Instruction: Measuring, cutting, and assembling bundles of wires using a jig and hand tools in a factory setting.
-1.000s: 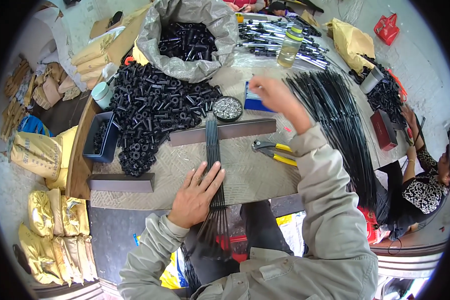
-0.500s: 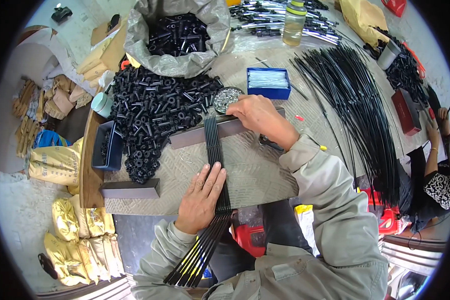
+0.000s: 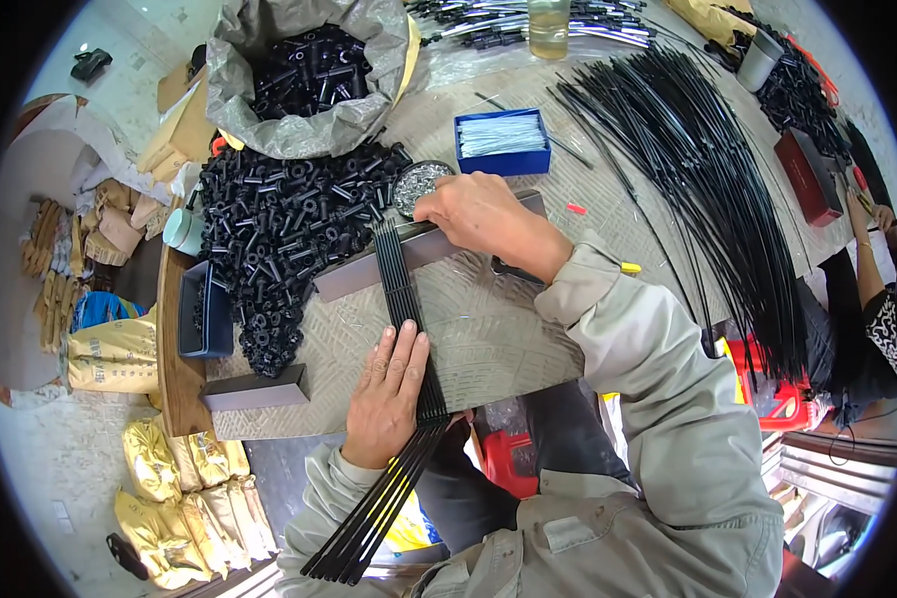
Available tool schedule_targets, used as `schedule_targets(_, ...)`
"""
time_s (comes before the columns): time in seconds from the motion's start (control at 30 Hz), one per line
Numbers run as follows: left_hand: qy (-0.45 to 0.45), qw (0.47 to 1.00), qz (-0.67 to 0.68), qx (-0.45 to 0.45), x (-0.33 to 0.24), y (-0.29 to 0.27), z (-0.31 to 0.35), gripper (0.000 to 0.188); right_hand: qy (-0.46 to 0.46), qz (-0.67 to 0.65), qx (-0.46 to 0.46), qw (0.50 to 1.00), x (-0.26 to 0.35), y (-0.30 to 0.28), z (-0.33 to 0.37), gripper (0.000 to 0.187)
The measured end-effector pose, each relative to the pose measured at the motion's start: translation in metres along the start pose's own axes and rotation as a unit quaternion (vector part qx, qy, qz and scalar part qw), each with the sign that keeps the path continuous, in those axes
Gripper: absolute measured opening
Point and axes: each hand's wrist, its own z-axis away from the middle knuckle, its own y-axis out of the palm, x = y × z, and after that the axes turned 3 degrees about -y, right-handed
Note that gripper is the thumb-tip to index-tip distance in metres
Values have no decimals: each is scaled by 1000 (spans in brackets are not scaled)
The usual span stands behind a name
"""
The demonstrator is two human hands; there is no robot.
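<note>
Side by side, a flat row of thin black cables (image 3: 397,284) crosses a long grey bar (image 3: 354,277) on the table, its lower ends hanging past the table edge by my lap. My left hand (image 3: 384,404) lies flat on this row, fingers stretched out. Over the bar, right of the cables' upper ends, my right hand (image 3: 480,214) has its fingers pressed together at the near edge of a round dish (image 3: 421,185) of small shiny metal pieces. Whatever is between those fingertips is hidden. A heap of black tubular fittings (image 3: 279,234) lies left of the bar.
A sack (image 3: 299,140) of black fittings stands behind the heap. Beyond my right hand sits a blue box (image 3: 503,162) of thin white strips. Loose black cables (image 3: 698,179) spread to the right. A blue tray (image 3: 205,339) and a short bar (image 3: 259,391) occupy the left side.
The whole view has shifted, so the table's things appear further left. Both hands keep nearly the same places against the cables and the dish.
</note>
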Motion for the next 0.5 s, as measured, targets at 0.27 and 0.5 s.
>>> schedule_targets(0.27, 4, 1000, 2, 10, -2, 0, -1, 52, -17, 16, 3, 1000, -4, 0, 1, 11)
schedule_targets(0.5, 1, 1000, 25, 13, -5, -3, -3, 72, -22, 28, 6, 999, -3, 2, 1, 11)
